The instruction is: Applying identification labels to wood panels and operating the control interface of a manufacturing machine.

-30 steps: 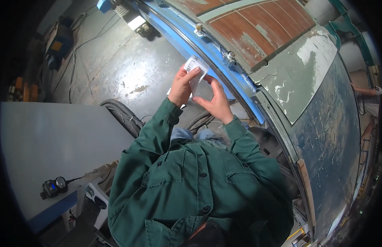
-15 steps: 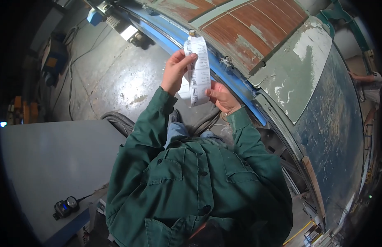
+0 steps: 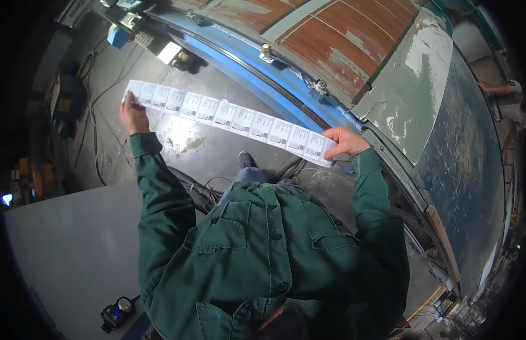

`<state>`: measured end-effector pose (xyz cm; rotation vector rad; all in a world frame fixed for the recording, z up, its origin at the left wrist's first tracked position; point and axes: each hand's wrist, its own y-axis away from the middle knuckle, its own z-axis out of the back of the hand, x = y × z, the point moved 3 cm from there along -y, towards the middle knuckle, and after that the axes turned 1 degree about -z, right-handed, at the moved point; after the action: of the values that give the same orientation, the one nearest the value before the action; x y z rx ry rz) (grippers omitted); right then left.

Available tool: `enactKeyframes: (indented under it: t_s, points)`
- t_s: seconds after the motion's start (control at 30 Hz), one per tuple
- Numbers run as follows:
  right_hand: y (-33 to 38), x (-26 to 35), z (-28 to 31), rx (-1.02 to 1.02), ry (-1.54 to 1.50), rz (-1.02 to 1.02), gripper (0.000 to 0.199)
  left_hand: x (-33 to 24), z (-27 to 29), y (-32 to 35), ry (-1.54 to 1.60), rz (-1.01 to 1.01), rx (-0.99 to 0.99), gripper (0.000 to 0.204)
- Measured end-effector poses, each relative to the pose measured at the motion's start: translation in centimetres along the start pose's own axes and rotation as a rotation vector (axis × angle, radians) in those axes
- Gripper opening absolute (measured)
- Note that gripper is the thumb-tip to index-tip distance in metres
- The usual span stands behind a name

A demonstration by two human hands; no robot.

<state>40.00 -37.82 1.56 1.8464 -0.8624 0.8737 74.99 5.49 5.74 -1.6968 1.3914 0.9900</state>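
A long white strip of printed labels (image 3: 233,118) stretches between my two hands, above the floor in front of me. My left hand (image 3: 135,114) pinches its far left end, thumb on the printed face. At the other end my right hand (image 3: 345,143) grips the strip between thumb and fingers, lower and nearer to the blue machine edge. The strip slopes down from left to right, nearly taut, with several labels in a row facing me.
On the right stands a large machine table with worn brown and green panels (image 3: 325,45) and a blue side rail (image 3: 229,62). A grey surface (image 3: 76,243) lies at lower left, with a black handheld device (image 3: 119,311). Cables (image 3: 198,192) run over the floor. Another person's arm (image 3: 498,89) shows at far right.
My hands have moved far apart, the left one leftward and the right one rightward. The label strip, folded or bunched before, is now drawn out lengthwise between them.
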Motion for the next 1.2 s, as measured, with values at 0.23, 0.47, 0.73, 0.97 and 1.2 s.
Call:
enactKeyframes:
  t_s: [0.23, 0.47, 0.73, 0.97, 1.2]
  points:
    - [1.9, 1.9, 2.3, -0.104, 0.213, 0.003, 0.022, -1.6, 12.2, -2.2, -0.089, -0.001, -0.028, 0.029]
    - [0.9, 4.2, 0.5, -0.140, 0.402, 0.008, 0.022, 1.8, 7.3, 6.2, -1.659, 0.113, 0.358, 0.044]
    - [-3.4, 5.5, -5.1, 0.024, 0.587, 0.105, 0.024, 8.0, -16.1, 27.2, -0.506, 0.509, 1.457, 0.042]
    - [0.0, 5.8, -2.7, -0.977, 1.088, 0.594, 0.046, 7.8, -14.8, 22.7, -0.409, 0.477, 0.820, 0.021]
    - [-6.9, 0.7, -7.1, -0.219, 0.225, 0.374, 0.046, 5.9, -19.7, 22.8, 0.189, 0.691, 0.558, 0.020]
